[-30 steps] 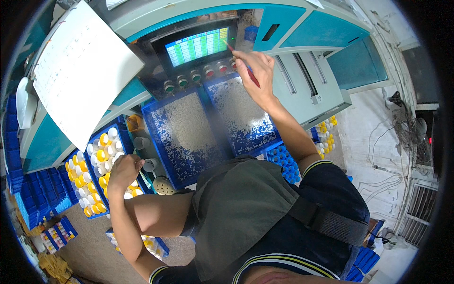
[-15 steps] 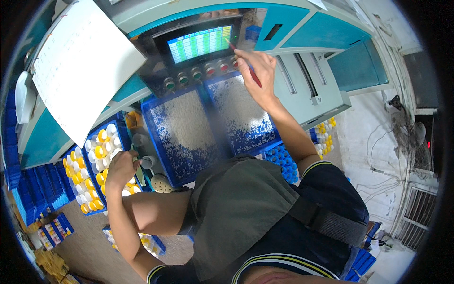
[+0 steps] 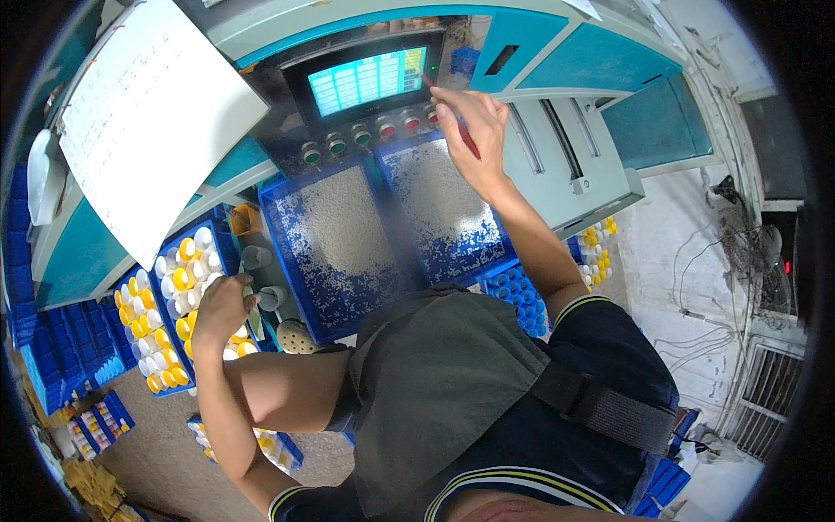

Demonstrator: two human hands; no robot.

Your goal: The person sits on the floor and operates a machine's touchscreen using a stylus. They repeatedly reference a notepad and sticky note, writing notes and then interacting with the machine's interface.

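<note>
My right hand (image 3: 478, 139) is closed around a slim red pen (image 3: 470, 142). Its tip is at the lower right part of a lit touch screen (image 3: 370, 80) set in a dark panel. Beneath the screen runs a row of green and red push buttons (image 3: 362, 137). On the left, my left hand (image 3: 223, 311) has its fingers curled beside a blue tray (image 3: 228, 248) of white and yellow round containers (image 3: 185, 278). What those fingers hold, if anything, is hidden. Grey cups (image 3: 271, 298) stand just right of them.
Two blue trays (image 3: 315, 304) of small pale grains lie between my arms. A large white sheet (image 3: 152, 122) with handwriting hangs at upper left. Blue tubes (image 3: 515, 296) stand below my right forearm. A grey metal unit with slots (image 3: 565, 165) sits to the right.
The screen has switched from a green, white and yellow grid to a mostly cyan layout with larger blocks. The pen tip has shifted slightly; both hands stay nearly in place.
</note>
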